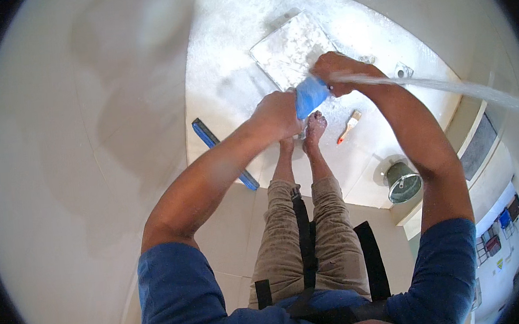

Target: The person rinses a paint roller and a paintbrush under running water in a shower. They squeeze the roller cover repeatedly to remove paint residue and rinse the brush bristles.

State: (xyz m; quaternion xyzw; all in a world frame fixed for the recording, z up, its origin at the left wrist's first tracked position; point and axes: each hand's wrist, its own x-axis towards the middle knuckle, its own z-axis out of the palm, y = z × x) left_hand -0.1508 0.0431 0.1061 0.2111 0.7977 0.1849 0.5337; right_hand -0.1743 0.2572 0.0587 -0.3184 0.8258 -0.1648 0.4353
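above bare feet, left hand (277, 115) and right hand (336, 67) grip blue handle (310, 96).

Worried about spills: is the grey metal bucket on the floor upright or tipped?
Tipped: the grey metal bucket leans sideways, its open mouth facing down-right in the picture.

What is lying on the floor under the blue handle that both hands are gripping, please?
Below the blue handle lies a white paint tray, and the person's bare feet stand there. The hands and handle cover the tray's near corner.
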